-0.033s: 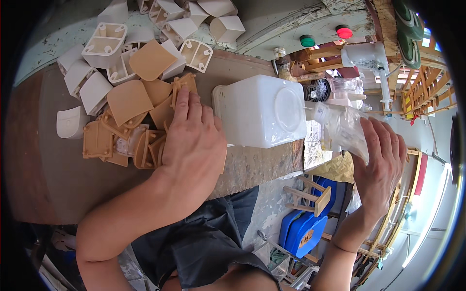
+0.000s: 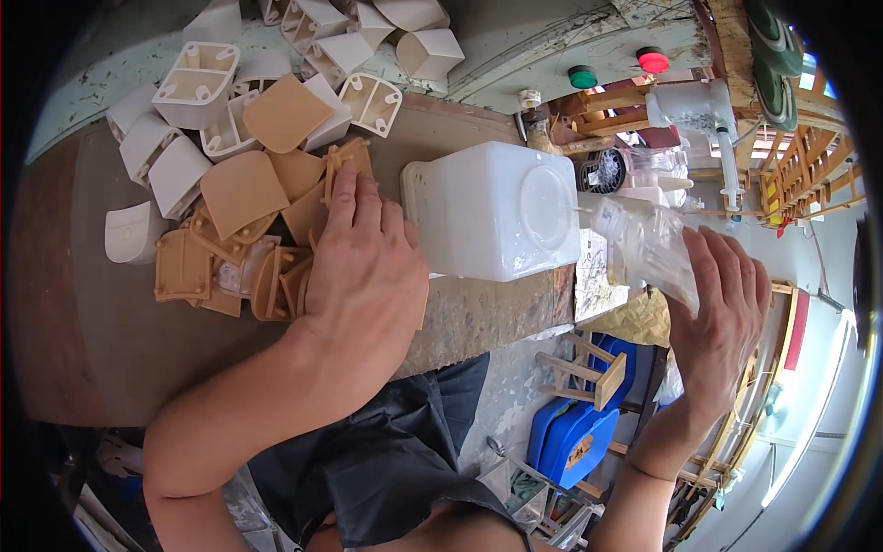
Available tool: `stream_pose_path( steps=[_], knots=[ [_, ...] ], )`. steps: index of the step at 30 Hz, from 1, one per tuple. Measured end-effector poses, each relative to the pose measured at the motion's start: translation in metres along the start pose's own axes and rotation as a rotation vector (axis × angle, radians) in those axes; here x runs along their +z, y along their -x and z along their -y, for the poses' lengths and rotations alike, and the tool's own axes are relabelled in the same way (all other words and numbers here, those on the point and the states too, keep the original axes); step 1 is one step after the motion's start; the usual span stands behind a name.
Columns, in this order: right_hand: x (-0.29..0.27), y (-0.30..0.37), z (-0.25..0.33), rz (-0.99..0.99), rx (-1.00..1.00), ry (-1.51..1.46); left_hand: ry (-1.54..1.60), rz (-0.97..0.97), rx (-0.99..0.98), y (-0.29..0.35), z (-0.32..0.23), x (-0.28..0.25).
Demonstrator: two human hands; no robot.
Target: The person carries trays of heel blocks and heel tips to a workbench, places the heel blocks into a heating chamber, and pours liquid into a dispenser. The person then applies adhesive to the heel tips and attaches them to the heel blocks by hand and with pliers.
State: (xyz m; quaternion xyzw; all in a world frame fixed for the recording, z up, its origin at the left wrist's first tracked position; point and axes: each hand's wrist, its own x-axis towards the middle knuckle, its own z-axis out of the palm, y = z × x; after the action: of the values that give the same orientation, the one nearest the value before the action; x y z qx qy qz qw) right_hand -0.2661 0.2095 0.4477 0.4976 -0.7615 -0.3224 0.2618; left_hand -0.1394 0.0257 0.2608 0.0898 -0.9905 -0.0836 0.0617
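My left hand (image 2: 368,244) reaches over a pile of tan plastic parts. Its fingers lie over one tan plastic part (image 2: 349,158), beside a translucent white square container (image 2: 487,210) with a round recess on its right side. My thumb is hidden. My right hand (image 2: 727,294) is wrapped round a clear plastic squeeze bottle (image 2: 648,244) with a thin nozzle. The bottle is tilted on its side, its nozzle pointing left at the container's right face; I cannot tell whether the tip touches it. More tan parts (image 2: 244,191) lie left of my left hand.
Hollow white plastic parts (image 2: 198,85) are heaped at the far left of the brown worktop (image 2: 101,322). A green button (image 2: 582,77) and a red button (image 2: 653,61) sit on the panel behind. Below right stand a wooden stool (image 2: 593,373) and a blue bin (image 2: 575,442).
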Motion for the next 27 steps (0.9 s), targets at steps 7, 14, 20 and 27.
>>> stream_pose_path(
  steps=[7,14,20,27],
  knots=[
    [-0.003,0.004,0.008,-0.017,-0.037,-0.005,0.012,0.083,0.037,-0.001,0.003,-0.005],
    [0.001,0.004,0.007,0.012,0.014,-0.050,-0.010,0.007,0.037,0.002,0.006,0.000],
    [0.016,0.021,0.014,0.018,0.129,-0.315,0.127,0.017,0.094,0.003,0.017,-0.016],
    [0.065,0.084,0.049,0.039,0.512,-1.125,0.594,0.110,-0.014,0.031,-0.012,-0.072]
  ],
)
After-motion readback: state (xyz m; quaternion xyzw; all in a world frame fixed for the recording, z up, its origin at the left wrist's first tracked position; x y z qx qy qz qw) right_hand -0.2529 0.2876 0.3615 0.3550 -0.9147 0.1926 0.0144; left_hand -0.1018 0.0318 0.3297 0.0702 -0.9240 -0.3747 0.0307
